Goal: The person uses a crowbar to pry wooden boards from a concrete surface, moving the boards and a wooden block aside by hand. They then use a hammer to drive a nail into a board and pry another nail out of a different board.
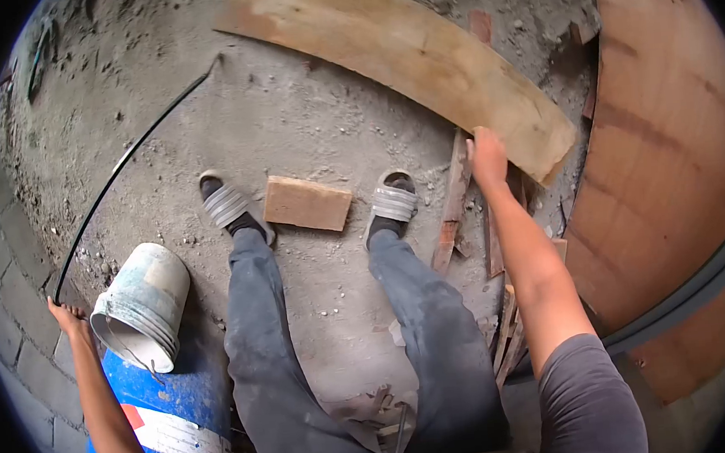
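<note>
On the far left, my left hand [69, 316] is closed round the near end of a long thin black rod [115, 171], whose bent tip rests on the dirt ahead. My right hand [487, 159] grips the near edge of a wide wooden board [417, 56] at the upper right, fingers partly hidden. Between my sandalled feet lies a short wood block [307, 203], touched by neither hand. Beside my left forearm, a dirty white bucket [152, 281] is tipped on its side against a blue drum [169, 416].
Narrow wood strips [453, 211] lie under and below the board's right part. Large brown plywood sheets [653, 135] stand at the right, with a grey pipe [691, 290] across them. A block wall [26, 338] runs along the left edge. The ground is rough dirt with small stones.
</note>
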Demonstrator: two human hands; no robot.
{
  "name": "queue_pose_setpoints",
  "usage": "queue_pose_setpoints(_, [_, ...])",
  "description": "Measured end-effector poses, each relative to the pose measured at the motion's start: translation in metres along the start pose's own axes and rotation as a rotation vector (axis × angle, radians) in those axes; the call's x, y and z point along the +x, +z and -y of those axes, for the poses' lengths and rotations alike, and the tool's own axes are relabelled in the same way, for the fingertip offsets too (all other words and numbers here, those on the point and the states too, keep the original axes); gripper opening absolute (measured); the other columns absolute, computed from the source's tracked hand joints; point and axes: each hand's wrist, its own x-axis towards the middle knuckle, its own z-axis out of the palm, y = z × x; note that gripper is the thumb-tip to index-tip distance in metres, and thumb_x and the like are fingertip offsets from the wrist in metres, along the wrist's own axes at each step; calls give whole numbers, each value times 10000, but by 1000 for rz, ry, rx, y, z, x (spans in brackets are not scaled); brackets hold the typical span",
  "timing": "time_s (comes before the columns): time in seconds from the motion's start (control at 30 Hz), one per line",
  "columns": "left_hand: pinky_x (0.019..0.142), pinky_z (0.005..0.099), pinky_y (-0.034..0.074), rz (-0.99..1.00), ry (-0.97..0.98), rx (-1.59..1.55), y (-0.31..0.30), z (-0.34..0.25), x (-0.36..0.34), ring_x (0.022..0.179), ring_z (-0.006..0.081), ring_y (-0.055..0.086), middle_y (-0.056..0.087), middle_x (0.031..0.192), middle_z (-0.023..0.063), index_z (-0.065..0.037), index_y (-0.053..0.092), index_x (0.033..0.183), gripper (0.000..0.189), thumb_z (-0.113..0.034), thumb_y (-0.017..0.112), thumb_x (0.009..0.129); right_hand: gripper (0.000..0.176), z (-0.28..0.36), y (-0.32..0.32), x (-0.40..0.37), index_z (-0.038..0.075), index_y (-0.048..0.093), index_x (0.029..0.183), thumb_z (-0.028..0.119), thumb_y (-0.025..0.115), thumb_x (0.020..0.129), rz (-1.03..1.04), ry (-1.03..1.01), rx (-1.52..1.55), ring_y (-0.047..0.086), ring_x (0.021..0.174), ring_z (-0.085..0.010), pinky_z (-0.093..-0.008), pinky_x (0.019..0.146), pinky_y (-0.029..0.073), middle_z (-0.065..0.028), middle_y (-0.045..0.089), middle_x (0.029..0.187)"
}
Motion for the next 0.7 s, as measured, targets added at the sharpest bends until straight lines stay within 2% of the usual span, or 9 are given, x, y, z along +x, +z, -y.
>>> queue_pose_setpoints(0.2, [395, 257, 204, -3, -14, -51, -15, 33, -38, 413, 106, 179, 159, 535, -53, -208, 271, 689, 556, -609, 620, 852, 141, -1, 9, -58, 77, 595, 945, 182, 629, 858, 237, -246, 248, 582, 908, -294, -421, 784, 459, -106, 601, 913])
queue_pose_setpoints(0.27, [389, 242, 251, -129, 32, -54, -19, 57, -39, 438, 86, 248, 244, 579, -41, -172, 426, 727, 480, -598, 586, 879, 133, -9, 14, -50, 72, 613, 932, 172, 638, 847, 211, -257, 350, 586, 935, -310, -428, 783, 466, -115, 614, 926])
queue_pose_setpoints(0.33, [467, 271, 398, 173, -162, 29, -60, 90, 21, 533, 122, 421, 432, 689, -1, -78, 591, 925, 537, -602, 476, 925, 140, -28, 30, -28, 53, 615, 931, 169, 624, 852, 108, -359, 425, 594, 936, -335, -445, 813, 471, -145, 619, 913])
queue_pose_setpoints(0.37, [659, 384, 498, 134, -308, 21, -38, 92, 18, 703, 200, 542, 566, 865, 60, -17, 616, 1083, 638, -589, 364, 951, 146, -34, 44, -19, 43, 630, 942, 160, 586, 866, 170, -333, 324, 600, 928, -355, -453, 838, 474, -177, 634, 938])
queue_pose_setpoints(0.4, [833, 483, 474, 285, -286, 73, -15, 95, -67, 802, 259, 565, 612, 912, 93, -88, 633, 1024, 593, -593, 334, 945, 188, -23, 39, -7, 32, 649, 984, 160, 541, 900, 317, -174, 304, 608, 959, -360, -436, 860, 481, -194, 649, 999])
queue_pose_setpoints(0.43, [851, 475, 466, 171, -263, 230, -87, 141, 52, 782, 228, 542, 608, 907, 55, -142, 634, 1003, 545, -607, 356, 941, 236, -20, 49, 0, 27, 656, 1040, 184, 518, 932, 280, -128, 403, 611, 999, -359, -422, 872, 477, -190, 655, 1051])
queue_pose_setpoints(0.5, [538, 293, 375, 327, -286, -94, -95, 147, -2, 506, 114, 361, 404, 625, -44, -153, 500, 810, 373, -484, 484, 979, 219, -1, 53, 5, 28, 650, 1047, 197, 564, 935, 270, -152, 443, 645, 948, -325, -387, 831, 490, -177, 669, 998])
queue_pose_setpoints(0.53, [476, 257, 278, 134, -378, -272, -62, 138, -73, 452, 85, 286, 294, 567, -38, -140, 405, 734, 392, -410, 491, 1006, 188, 7, 62, -2, 30, 637, 1033, 181, 577, 939, 288, -163, 460, 653, 897, -329, -378, 793, 496, -184, 667, 956])
queue_pose_setpoints(0.7, [555, 286, 341, 346, -559, -683, -73, 166, -198, 570, 137, 338, 332, 612, -10, -93, 403, 752, 390, -350, 420, 1045, 186, 63, 59, -88, 30, 627, 1031, 186, 589, 937, 642, -323, 318, 648, 875, -345, -388, 772, 492, -199, 651, 937])
